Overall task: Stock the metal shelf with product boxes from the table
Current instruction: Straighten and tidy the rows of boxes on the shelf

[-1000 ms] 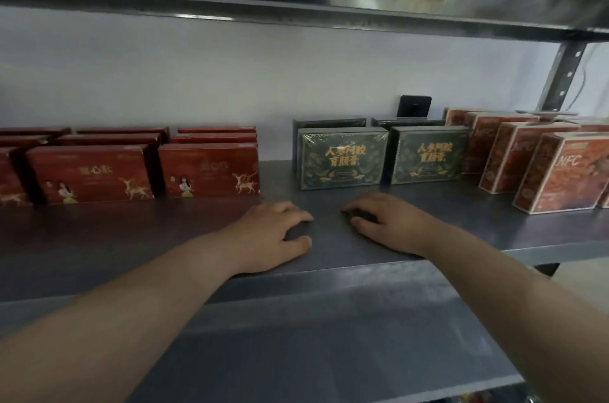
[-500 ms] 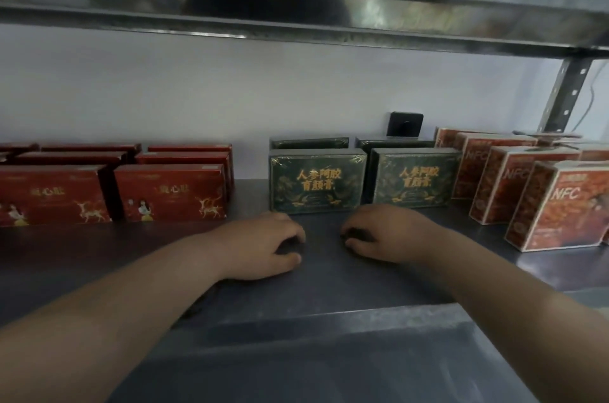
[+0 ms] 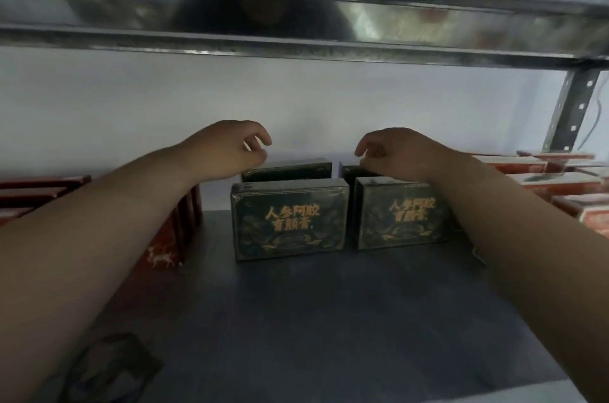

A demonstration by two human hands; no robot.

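1. Your left hand [image 3: 227, 148] and right hand [image 3: 395, 152] hang over the rear green boxes [image 3: 286, 170], apart from each other. The fingers are loosely curled and grip nothing (I cannot tell whether the right fingertips brush the rear right box).
2. The front green boxes [image 3: 290, 218] stand upright side by side at the middle of the metal shelf [image 3: 313, 320], lettering towards you. The rear pair stands directly behind them, nearer the shelf's back edge.
3. Red boxes [image 3: 164, 237] fill the shelf's left end and orange-red boxes [image 3: 560, 178] its right end. Both groups stand close beside the green ones.
4. The step in hand looks like squaring up the rear pair. Lower each hand onto its own box and nudge with flat fingers along the top edge, because a pinch at one corner would likely twist the box.
5. Keep both forearms lifted. They pass over the front pair, and a dropped wrist could topple one forward.
6. Mind the upper shelf [image 3: 296, 23] above your knuckles.
7. The bare strip along the shelf's front edge looks wide enough for another row.
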